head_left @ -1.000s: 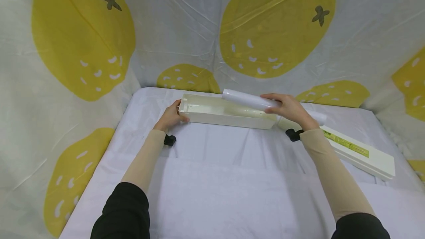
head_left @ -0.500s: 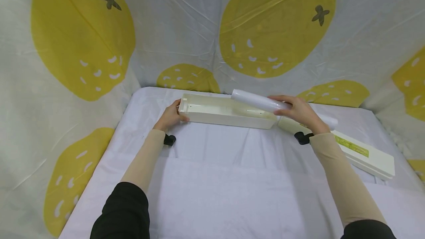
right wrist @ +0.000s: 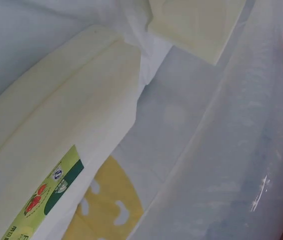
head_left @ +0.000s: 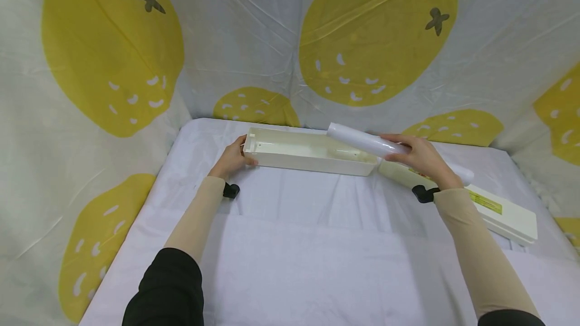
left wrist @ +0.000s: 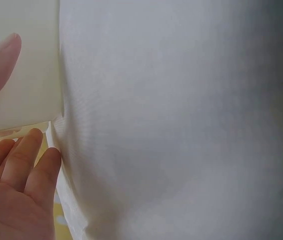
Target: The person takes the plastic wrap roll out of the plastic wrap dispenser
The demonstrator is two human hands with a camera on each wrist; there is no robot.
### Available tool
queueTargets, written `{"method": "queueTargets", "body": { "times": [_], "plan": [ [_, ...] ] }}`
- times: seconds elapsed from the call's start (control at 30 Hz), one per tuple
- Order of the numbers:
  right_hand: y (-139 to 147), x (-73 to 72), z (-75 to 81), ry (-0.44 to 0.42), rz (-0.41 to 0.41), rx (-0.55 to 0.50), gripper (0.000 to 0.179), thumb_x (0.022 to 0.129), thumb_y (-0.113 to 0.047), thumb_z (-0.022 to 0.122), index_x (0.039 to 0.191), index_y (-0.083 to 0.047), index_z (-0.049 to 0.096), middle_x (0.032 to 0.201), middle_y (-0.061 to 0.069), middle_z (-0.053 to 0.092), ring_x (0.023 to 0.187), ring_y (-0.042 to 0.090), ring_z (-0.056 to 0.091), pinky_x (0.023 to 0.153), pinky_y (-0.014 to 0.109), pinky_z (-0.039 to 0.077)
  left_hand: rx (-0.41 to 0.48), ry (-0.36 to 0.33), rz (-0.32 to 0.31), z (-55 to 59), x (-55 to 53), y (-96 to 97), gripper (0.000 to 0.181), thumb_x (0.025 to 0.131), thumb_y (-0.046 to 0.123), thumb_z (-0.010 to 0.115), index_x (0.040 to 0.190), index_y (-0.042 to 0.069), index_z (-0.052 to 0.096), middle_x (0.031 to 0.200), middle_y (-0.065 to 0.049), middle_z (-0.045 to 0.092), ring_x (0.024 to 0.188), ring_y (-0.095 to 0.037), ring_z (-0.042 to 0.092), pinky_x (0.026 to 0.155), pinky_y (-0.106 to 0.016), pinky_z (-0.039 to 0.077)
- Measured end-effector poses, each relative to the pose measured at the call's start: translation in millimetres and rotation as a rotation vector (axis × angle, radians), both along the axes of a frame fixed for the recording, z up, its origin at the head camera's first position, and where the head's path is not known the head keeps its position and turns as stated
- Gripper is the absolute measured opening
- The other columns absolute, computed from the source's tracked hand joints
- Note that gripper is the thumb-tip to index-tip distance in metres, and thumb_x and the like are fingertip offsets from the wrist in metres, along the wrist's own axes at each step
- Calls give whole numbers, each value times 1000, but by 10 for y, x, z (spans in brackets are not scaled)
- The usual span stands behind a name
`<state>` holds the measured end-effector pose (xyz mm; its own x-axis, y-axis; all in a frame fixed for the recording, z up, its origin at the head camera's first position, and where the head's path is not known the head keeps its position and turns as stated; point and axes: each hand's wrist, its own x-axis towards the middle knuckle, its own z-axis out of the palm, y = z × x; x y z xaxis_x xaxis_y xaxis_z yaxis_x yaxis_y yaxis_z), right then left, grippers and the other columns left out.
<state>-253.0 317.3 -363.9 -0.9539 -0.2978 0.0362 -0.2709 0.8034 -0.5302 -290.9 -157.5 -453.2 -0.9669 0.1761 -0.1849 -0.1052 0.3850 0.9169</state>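
At the back of the table lies a long cream plastic box [head_left: 312, 164], its open side up. My left hand [head_left: 232, 159] grips its left end, with the thumb [left wrist: 1, 65] on the front wall and the fingers [left wrist: 21, 160] round the end. My right hand [head_left: 421, 159] holds a white roll of cling film [head_left: 358, 140] by its middle, thumb and fingers on either side. The roll slants down to the right, its left end overlapping the box's right part in the head view. Below the roll, a long cream lid [head_left: 512, 218] with a yellow-green label [head_left: 486, 201] lies aslant.
A white cloth [head_left: 308, 260] covers the table. Behind it hangs a white curtain with large yellow lemon prints [head_left: 376, 39]. The lid's left end lies close to the box's right end.
My right hand has moved to the right and slightly down with the cling film roll, uncovering more of the box's inside. The left hand and the box have stayed in place.
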Motion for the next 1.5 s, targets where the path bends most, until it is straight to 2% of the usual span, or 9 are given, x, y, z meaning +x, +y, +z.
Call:
{"method": "queueTargets", "body": {
  "times": [0.03,0.13,0.33,0.53,0.67,0.8,0.97,1.2,1.5],
  "plan": [
    [17,14,3,-9,-7,-1,57,84,-35,73,137,-25,55,124,17,56,39,22,39,39,34,38,-2,-1,2,-2,-1,0,91,75,-5,75,150,9,26,147,-13,38,131,-30,39,107,-44,28],
    [68,57,12,-15,-24,7,57,85,-35,73,138,-24,54,125,17,56,41,21,41,41,33,39,-5,-1,4,-3,-4,-1,91,75,-6,75,150,9,26,147,-13,38,131,-30,39,107,-44,28],
    [183,120,6,41,-43,27,57,83,-32,76,135,-18,57,127,16,57,69,25,55,54,30,45,-9,9,-4,4,2,-2,91,75,-5,75,150,8,26,149,-12,36,131,-30,39,106,-44,29],
    [305,179,9,22,-61,19,57,83,-29,76,135,-17,57,127,18,56,65,28,60,56,27,47,-6,6,-8,6,-3,-5,91,76,-5,75,150,8,25,149,-13,35,132,-30,38,107,-44,28],
    [382,219,13,57,-70,35,57,81,-30,77,134,-17,59,127,18,57,77,18,59,64,21,43,-4,4,-10,0,-9,-6,91,76,-4,75,151,8,24,149,-14,35,132,-31,38,107,-44,28],
    [448,263,15,97,-81,50,58,79,-29,79,133,-18,60,129,17,57,88,18,54,72,23,36,3,6,-11,-5,-18,-4,92,75,-6,76,151,7,24,149,-14,36,131,-30,39,107,-44,29],
    [540,294,-3,118,-92,65,58,79,-26,80,133,-16,59,126,20,58,88,28,53,71,27,36,1,15,-15,-8,-22,-2,93,74,-7,75,150,6,24,148,-14,36,130,-30,40,107,-43,29],
    [659,345,1,108,-79,85,59,81,-27,78,135,-13,57,122,27,57,86,30,53,67,28,37,4,8,-12,-20,-23,-13,91,76,-5,75,150,7,24,148,-14,36,130,-31,39,107,-44,29],
    [763,436,13,98,-126,100,60,81,-30,77,136,-16,56,117,25,60,86,30,52,69,28,36,14,-5,-4,-25,-23,-15,92,75,-6,75,151,8,25,147,-14,38,129,-30,41,106,-44,29]
  ]
}}
